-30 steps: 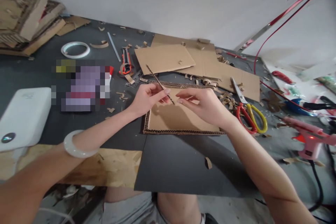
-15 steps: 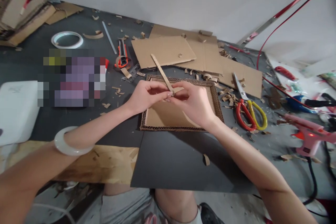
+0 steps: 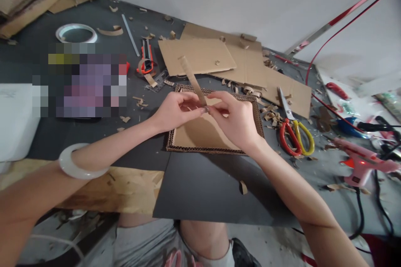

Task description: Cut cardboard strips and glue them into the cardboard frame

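A thin cardboard strip slants up and away from my fingers, its lower end pinched between both hands. My left hand grips that end with thumb and fingers from the left. From the right, my right hand pinches the same end, fingertips almost meeting the left ones. Below the hands lies a shallow cardboard tray with walls of corrugated edge strips; my hands and forearm cover parts of it. What the fingertips do at the strip's very end is too small to make out.
Scissors and a pink glue gun lie to the right. Beyond the tray are cardboard sheets and an orange utility knife. A tape roll and a blurred-out object stand left. Cardboard scraps litter the dark table.
The strip has turned in my fingers, showing more of its broad face. Both hands keep their pinch over the tray. The whole view has shifted slightly.
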Motion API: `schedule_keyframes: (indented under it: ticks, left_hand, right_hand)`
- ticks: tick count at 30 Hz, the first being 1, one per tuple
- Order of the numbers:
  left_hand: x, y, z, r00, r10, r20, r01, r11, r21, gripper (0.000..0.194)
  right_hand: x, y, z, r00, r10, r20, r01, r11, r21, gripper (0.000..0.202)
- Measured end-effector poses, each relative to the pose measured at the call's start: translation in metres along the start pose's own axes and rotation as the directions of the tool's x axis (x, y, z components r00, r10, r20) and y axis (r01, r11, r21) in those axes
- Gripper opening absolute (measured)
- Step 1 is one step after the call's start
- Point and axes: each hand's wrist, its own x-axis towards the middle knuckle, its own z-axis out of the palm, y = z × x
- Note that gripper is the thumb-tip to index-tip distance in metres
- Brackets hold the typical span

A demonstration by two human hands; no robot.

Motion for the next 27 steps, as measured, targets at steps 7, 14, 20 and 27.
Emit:
schedule_keyframes:
  ticks: [7,14,20,27]
  left_hand:
    - [0.0005,-0.0016,0.0013,1.0,0.005,-0.028,-0.005,1.0,0.023,0.018]
    - [0.0,0.0015,0.0012,0.998,0.047,-0.037,-0.043,0.995,0.091,0.011]
    - [-0.0015,-0.0002,0.0006,0.998,0.061,-0.027,-0.057,0.993,0.108,0.013]
    - [-0.0018,0.0005,0.0002,0.997,0.071,-0.002,-0.071,0.993,0.093,0.013]
  right_hand:
    - [-0.0015,0.0046,0.0039,0.989,-0.129,-0.07,0.118,0.983,-0.142,0.02]
    - [-0.0004,0.0067,0.0054,0.977,-0.213,-0.014,0.205,0.952,-0.227,0.027]
    - [0.0004,0.0036,0.0021,0.979,-0.203,0.001,0.199,0.958,-0.206,0.025]
    - [0.0029,-0.0002,-0.0039,0.981,-0.176,0.076,0.183,0.978,-0.098,0.026]
